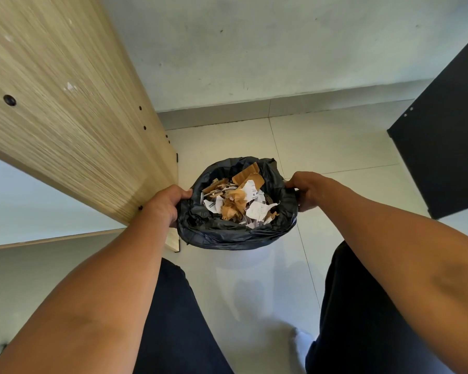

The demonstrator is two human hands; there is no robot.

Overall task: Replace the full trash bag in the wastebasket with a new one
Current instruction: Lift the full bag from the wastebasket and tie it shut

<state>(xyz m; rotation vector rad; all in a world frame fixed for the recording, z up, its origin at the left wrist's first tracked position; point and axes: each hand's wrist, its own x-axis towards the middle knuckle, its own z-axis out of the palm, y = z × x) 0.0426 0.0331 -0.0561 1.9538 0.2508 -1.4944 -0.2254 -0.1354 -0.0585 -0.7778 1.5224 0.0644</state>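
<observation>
Black trash bag (235, 233) sits in the wastebasket (250, 259) on the floor, left hand (168, 203) and right hand (307, 190) clamped on opposite rim folds. Thin, slippery film, probably light — paper and cardboard scraps (238, 201); gather the rim before lifting.

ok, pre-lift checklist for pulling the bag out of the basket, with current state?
1. Left hand on the black trash bag rim: ok.
2. Right hand on the opposite rim: ok.
3. Bag mouth closed: not ok, open, paper and cardboard scraps piled near the top.
4. Bag free of the wastebasket: cannot tell, film covers the rim.
5. Side clearance: wooden panel close on the left, not ok.
6. New bag ready: cannot tell, none in view.
</observation>
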